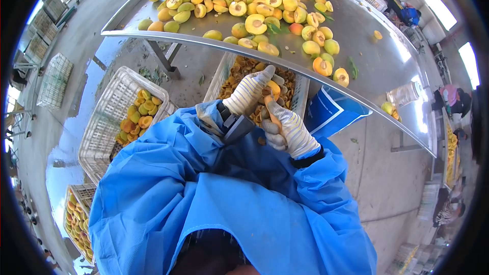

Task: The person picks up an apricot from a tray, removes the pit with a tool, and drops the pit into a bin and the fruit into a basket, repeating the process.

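Note:
My left hand, in a striped work glove, is closed around a yellow peach half just past the table's near edge. Close beside it, my right hand, gloved the same way, grips a slim tool with an orange-brown handle. The tool's tip meets the fruit, and its exact shape is hidden by the fingers. Below both hands stands a crate filled with brown pits and scraps. On the metal table ahead lie many halved peaches, cut sides showing on some.
To the left, a tilted white crate holds peach halves, with another full crate nearer me. A blue bag hangs or stands under the table at right. A clear plastic container lies on the table's right end. Other people are at far right.

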A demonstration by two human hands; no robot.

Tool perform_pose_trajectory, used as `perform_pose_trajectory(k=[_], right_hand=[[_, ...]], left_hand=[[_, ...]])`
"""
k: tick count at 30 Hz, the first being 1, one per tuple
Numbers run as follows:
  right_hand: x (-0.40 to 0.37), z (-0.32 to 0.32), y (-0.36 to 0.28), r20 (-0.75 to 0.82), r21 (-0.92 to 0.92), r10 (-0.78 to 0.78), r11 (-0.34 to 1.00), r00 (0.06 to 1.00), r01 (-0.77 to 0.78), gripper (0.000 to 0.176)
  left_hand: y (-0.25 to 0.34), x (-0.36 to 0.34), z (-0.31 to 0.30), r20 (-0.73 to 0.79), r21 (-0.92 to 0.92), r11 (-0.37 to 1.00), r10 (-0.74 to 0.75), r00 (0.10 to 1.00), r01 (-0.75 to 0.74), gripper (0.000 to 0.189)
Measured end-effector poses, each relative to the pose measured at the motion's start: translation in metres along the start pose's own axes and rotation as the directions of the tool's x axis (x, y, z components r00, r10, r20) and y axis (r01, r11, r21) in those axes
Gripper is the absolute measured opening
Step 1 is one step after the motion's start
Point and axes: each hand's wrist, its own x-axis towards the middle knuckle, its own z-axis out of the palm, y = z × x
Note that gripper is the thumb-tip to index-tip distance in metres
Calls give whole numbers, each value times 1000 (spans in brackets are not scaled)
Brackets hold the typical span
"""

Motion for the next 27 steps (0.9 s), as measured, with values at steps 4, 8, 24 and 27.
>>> perform_pose_trajectory(k=[4,8,24,27], right_hand=[[4,2,11,-127,-431,-181,896,975,110,39],[-1,10,5,-155,-234,-91,971,984,53,39],[-15,1,-15,-283,-451,-297,880,912,146,48],[4,-37,2,-88,-867,-595,440,799,233,44]], left_hand=[[-1,4,-4,-24,-83,983,-166,986,163,49],[-2,-7,7,-123,-222,964,-175,977,144,43],[47,-22,-31,-208,44,973,230,951,-225,34],[74,-39,-90,-288,447,817,517,806,-364,31]])
